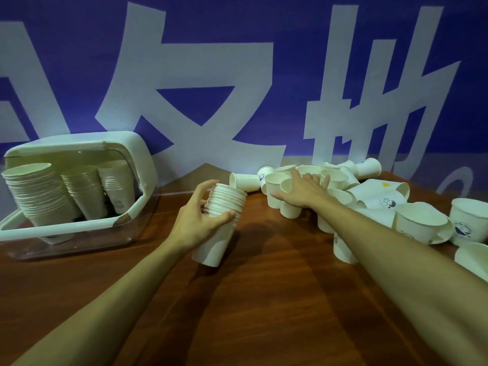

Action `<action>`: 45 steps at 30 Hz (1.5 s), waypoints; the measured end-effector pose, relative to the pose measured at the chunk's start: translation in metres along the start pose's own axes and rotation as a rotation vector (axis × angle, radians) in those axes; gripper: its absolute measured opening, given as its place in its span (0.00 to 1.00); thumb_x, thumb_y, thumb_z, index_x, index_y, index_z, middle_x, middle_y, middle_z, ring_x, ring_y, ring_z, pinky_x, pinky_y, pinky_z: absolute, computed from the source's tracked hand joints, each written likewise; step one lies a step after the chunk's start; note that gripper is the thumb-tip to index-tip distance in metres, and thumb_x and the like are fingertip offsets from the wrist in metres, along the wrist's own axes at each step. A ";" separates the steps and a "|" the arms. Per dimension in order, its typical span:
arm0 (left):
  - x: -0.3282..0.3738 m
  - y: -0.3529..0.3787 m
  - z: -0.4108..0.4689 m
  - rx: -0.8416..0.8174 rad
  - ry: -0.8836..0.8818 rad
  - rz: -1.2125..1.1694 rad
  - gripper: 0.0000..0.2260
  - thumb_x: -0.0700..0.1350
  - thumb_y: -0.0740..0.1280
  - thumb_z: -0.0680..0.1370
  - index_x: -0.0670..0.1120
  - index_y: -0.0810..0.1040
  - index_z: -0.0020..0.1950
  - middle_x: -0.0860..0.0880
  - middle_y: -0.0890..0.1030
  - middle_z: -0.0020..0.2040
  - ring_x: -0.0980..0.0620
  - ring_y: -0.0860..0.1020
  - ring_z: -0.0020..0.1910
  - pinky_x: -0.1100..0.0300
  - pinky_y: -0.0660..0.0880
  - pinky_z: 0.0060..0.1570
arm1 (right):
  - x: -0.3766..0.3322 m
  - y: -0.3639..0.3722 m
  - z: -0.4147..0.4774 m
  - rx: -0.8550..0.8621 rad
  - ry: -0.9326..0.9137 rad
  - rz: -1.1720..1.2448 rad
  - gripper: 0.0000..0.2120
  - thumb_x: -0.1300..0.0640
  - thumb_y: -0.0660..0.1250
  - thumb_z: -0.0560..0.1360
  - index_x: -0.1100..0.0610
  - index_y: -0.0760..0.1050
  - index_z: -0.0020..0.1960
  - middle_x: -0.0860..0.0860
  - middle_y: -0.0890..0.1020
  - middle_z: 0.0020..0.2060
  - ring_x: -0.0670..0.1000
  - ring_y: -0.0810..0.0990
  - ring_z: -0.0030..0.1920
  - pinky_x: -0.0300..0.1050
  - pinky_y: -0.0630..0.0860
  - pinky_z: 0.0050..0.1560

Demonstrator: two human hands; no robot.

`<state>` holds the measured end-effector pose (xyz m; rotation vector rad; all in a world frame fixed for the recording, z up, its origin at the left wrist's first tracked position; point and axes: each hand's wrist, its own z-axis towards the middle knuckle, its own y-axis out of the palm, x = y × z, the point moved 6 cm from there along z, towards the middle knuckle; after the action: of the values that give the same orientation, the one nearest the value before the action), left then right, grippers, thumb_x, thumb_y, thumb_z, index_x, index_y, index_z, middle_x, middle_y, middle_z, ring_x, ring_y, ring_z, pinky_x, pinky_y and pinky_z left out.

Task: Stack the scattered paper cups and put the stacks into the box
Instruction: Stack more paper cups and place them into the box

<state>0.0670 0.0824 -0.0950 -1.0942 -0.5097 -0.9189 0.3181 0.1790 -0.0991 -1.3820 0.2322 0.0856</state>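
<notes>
Head view. Nearest, a glossy brown wooden table (264, 299). Right of the clear, white-rimmed plastic box (79, 225), the left hand (195, 220) grips a ribbed stack of white paper cups (224, 207). Farther right, the right hand (303, 192), fingers spread, reaches over loose cups (420, 223). Three boxed stacks (84, 191); many cups remain, perhaps half.

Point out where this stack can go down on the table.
The table is bare between the box and the loose cups, under the stack in the left hand, and toward the near edge. The far right is crowded with cups.
</notes>
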 end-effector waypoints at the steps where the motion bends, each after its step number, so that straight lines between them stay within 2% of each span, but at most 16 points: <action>1: 0.002 0.000 0.002 -0.002 0.008 0.010 0.31 0.51 0.75 0.70 0.58 0.64 0.69 0.53 0.72 0.54 0.63 0.72 0.46 0.69 0.72 0.38 | 0.000 0.003 0.003 0.008 -0.006 -0.033 0.40 0.29 0.60 0.71 0.52 0.58 0.75 0.58 0.68 0.71 0.61 0.63 0.72 0.67 0.48 0.71; 5: 0.002 -0.003 0.007 -0.021 0.010 -0.001 0.32 0.51 0.75 0.70 0.58 0.63 0.69 0.54 0.71 0.56 0.60 0.72 0.49 0.69 0.72 0.38 | -0.012 -0.009 0.003 0.146 -0.056 -0.048 0.31 0.33 0.62 0.72 0.51 0.70 0.66 0.54 0.76 0.62 0.58 0.72 0.62 0.57 0.62 0.61; 7: 0.001 -0.004 0.004 -0.040 0.020 -0.005 0.32 0.50 0.74 0.71 0.58 0.61 0.70 0.54 0.70 0.58 0.64 0.72 0.48 0.70 0.72 0.37 | -0.024 -0.022 -0.004 0.209 -0.092 0.118 0.29 0.34 0.62 0.72 0.51 0.70 0.66 0.53 0.76 0.61 0.56 0.73 0.59 0.54 0.65 0.57; 9: 0.003 -0.007 -0.002 -0.043 0.025 -0.025 0.36 0.49 0.75 0.70 0.58 0.59 0.72 0.56 0.68 0.60 0.66 0.71 0.48 0.71 0.72 0.38 | -0.040 -0.035 -0.014 0.171 -0.155 0.446 0.29 0.36 0.63 0.73 0.51 0.68 0.68 0.53 0.74 0.63 0.55 0.73 0.60 0.54 0.71 0.59; 11: 0.003 -0.012 -0.007 -0.039 0.017 -0.031 0.42 0.47 0.76 0.69 0.56 0.54 0.75 0.57 0.66 0.61 0.64 0.70 0.51 0.68 0.72 0.47 | -0.059 -0.054 -0.027 0.124 -0.257 0.724 0.26 0.39 0.63 0.75 0.50 0.68 0.68 0.51 0.73 0.64 0.53 0.74 0.60 0.53 0.74 0.60; 15: 0.006 -0.017 -0.014 -0.061 -0.010 0.006 0.50 0.47 0.79 0.66 0.51 0.49 0.78 0.49 0.70 0.67 0.55 0.70 0.62 0.59 0.67 0.59 | -0.093 -0.091 -0.062 0.208 -0.483 0.849 0.20 0.47 0.63 0.78 0.51 0.69 0.69 0.50 0.71 0.60 0.47 0.72 0.57 0.38 0.69 0.52; 17: 0.008 -0.019 -0.018 -0.054 -0.013 0.025 0.50 0.47 0.79 0.66 0.49 0.50 0.78 0.46 0.70 0.70 0.51 0.70 0.65 0.57 0.67 0.60 | -0.106 -0.094 -0.072 0.173 -0.544 0.813 0.21 0.47 0.63 0.78 0.52 0.69 0.69 0.50 0.71 0.61 0.47 0.72 0.58 0.37 0.69 0.52; 21: 0.013 -0.022 -0.023 -0.043 0.061 0.080 0.47 0.47 0.79 0.65 0.49 0.56 0.76 0.48 0.67 0.72 0.50 0.69 0.67 0.53 0.70 0.63 | -0.118 -0.077 -0.078 -0.070 -0.589 0.747 0.18 0.45 0.59 0.80 0.51 0.74 0.66 0.48 0.78 0.60 0.49 0.76 0.59 0.48 0.75 0.59; 24: 0.014 -0.022 -0.023 -0.047 0.107 0.057 0.43 0.50 0.79 0.65 0.53 0.60 0.74 0.54 0.70 0.67 0.55 0.71 0.63 0.62 0.70 0.57 | -0.115 -0.068 -0.081 -0.144 -0.585 0.703 0.19 0.45 0.56 0.81 0.51 0.71 0.68 0.50 0.77 0.62 0.51 0.75 0.61 0.50 0.74 0.62; 27: 0.018 -0.015 -0.020 -0.072 0.127 0.020 0.38 0.51 0.77 0.67 0.54 0.62 0.72 0.58 0.71 0.63 0.64 0.72 0.58 0.73 0.67 0.51 | -0.120 -0.049 -0.083 -0.260 -0.630 0.488 0.26 0.42 0.54 0.81 0.51 0.61 0.76 0.50 0.66 0.73 0.50 0.64 0.72 0.51 0.62 0.72; 29: 0.016 -0.012 -0.014 -0.063 0.112 0.005 0.37 0.49 0.77 0.68 0.53 0.63 0.72 0.59 0.72 0.61 0.67 0.71 0.55 0.76 0.67 0.48 | -0.125 -0.039 -0.082 -0.374 -0.635 0.534 0.28 0.38 0.48 0.80 0.51 0.62 0.75 0.48 0.66 0.72 0.46 0.63 0.70 0.48 0.58 0.72; 31: 0.008 -0.010 -0.005 -0.036 0.079 -0.018 0.36 0.48 0.77 0.68 0.52 0.64 0.72 0.58 0.73 0.60 0.67 0.72 0.54 0.74 0.67 0.48 | -0.119 -0.032 -0.062 -0.313 -0.541 0.635 0.30 0.35 0.46 0.79 0.51 0.69 0.70 0.49 0.72 0.68 0.49 0.67 0.67 0.50 0.61 0.70; 34: -0.007 -0.008 0.008 0.023 -0.004 -0.051 0.33 0.44 0.76 0.69 0.51 0.65 0.69 0.58 0.73 0.55 0.64 0.73 0.50 0.72 0.68 0.45 | -0.089 -0.023 -0.015 0.039 -0.353 0.408 0.20 0.44 0.49 0.82 0.54 0.75 0.57 0.52 0.76 0.58 0.56 0.68 0.63 0.51 0.64 0.62; 36: -0.016 -0.005 0.019 0.051 -0.033 -0.029 0.26 0.41 0.75 0.70 0.51 0.67 0.63 0.59 0.74 0.48 0.63 0.74 0.45 0.73 0.70 0.39 | -0.061 -0.011 0.010 0.151 -0.199 0.212 0.22 0.43 0.51 0.81 0.54 0.70 0.66 0.56 0.70 0.65 0.59 0.64 0.66 0.54 0.64 0.64; 39: -0.026 -0.004 0.034 0.063 -0.045 -0.016 0.27 0.42 0.75 0.69 0.48 0.67 0.65 0.60 0.73 0.46 0.62 0.74 0.44 0.71 0.69 0.37 | -0.037 0.007 0.038 0.122 -0.100 0.062 0.29 0.37 0.53 0.79 0.52 0.61 0.74 0.59 0.63 0.71 0.61 0.60 0.70 0.57 0.62 0.67; 45: -0.035 0.001 0.051 0.034 -0.043 0.005 0.31 0.45 0.75 0.70 0.45 0.66 0.70 0.60 0.73 0.48 0.62 0.74 0.46 0.68 0.71 0.41 | -0.037 0.034 0.062 0.052 -0.172 0.045 0.21 0.45 0.58 0.77 0.48 0.68 0.69 0.57 0.61 0.70 0.65 0.61 0.69 0.57 0.63 0.65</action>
<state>0.0531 0.1419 -0.1012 -1.0854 -0.5562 -0.8809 0.2822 0.2485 -0.1135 -1.3103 0.1206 0.2330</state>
